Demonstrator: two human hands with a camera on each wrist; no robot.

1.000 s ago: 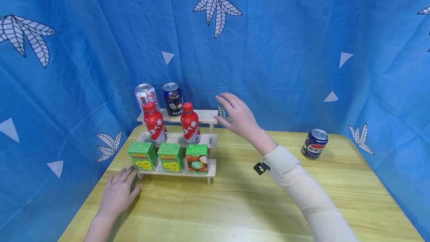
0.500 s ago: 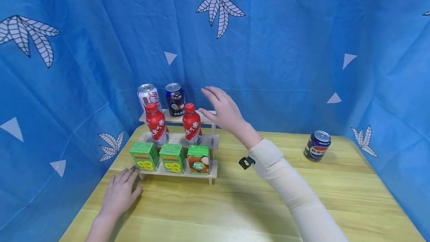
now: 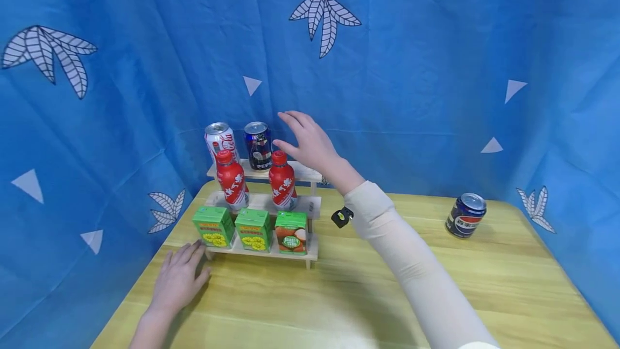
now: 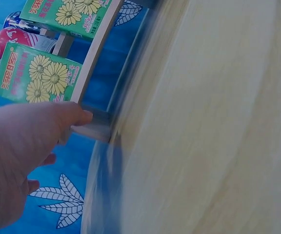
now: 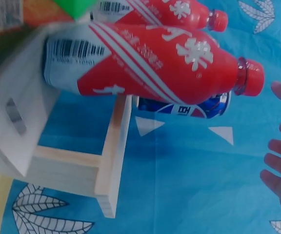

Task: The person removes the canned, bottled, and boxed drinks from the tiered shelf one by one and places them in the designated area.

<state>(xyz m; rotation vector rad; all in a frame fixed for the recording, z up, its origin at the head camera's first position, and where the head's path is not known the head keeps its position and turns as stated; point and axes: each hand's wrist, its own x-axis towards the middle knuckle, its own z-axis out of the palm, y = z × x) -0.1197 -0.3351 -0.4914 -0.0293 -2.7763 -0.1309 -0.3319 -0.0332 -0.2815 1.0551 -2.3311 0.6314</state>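
Note:
My right hand (image 3: 310, 141) hangs in the air over the right part of the three-tier wooden shelf (image 3: 310, 206), just right of a dark blue Pepsi can (image 3: 258, 147). Its fingers are spread and hold nothing. Just below it stands a red-capped bottle (image 3: 283, 185); in the right wrist view the fingertips are apart from the bottle's cap (image 5: 251, 77). My left hand (image 3: 178, 279) rests at the shelf's front left corner, fingers extended beside a green drink carton (image 3: 213, 228). The left wrist view has its thumb (image 4: 77, 114) by the end of the bottom tier.
A white Coca-Cola can (image 3: 220, 141) stands on the top tier, another red bottle (image 3: 233, 182) on the middle one. Two more cartons, one chrysanthemum (image 3: 254, 230) and one brown-fronted (image 3: 291, 235), share the bottom tier. Another Pepsi can (image 3: 466, 217) stands far right on the wooden table (image 3: 411, 290).
My right hand has moved left from beyond the shelf's right end to beside the Pepsi can on top. The left hand stays at the corner. The head view has shifted slightly.

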